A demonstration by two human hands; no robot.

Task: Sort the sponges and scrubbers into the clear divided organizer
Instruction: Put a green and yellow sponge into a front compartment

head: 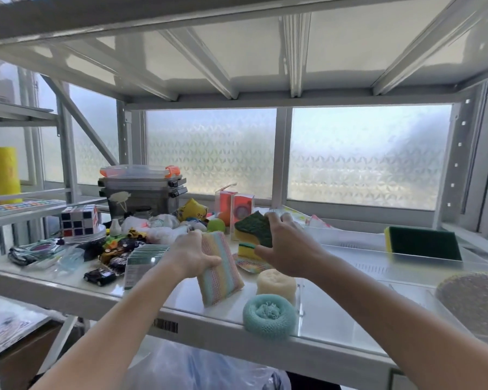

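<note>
**Both hands on sponges at the shelf**

Nearest to me, at the front lip of the white shelf (68,288), I see a teal mesh scrubber (269,316) lying flat, its edge just over the lip. Just behind the teal mesh scrubber sits a cream loofah puck (276,282), and the two are close or touching; I cannot tell which. Right of the teal mesh scrubber, at the frame edge, lies a speckled round scrubber (472,299) in the near part of the clear divided organizer (350,277).

Left of the teal mesh scrubber, my left hand (190,256) is clamped on a pastel striped sponge (220,267), thumb across its face, fingers (193,235) wrapped behind the upper edge; the sponge stands tilted on its lower edge on the shelf.

Behind the teal mesh scrubber, my right hand (289,246) grips a green-and-yellow scouring sponge (254,228) raised off the shelf, green side toward me, bent under the fingers. A second small yellow and green sponge (247,249) sits just below it, over a flat rainbow cloth (251,266).

Further back and right of the teal mesh scrubber, a large green scouring pad (423,243) lies in the organizer's rear compartment.

Far left of the teal mesh scrubber lie toy cars (116,257), a puzzle cube (79,220) and stacked grey boxes (144,192).
</note>
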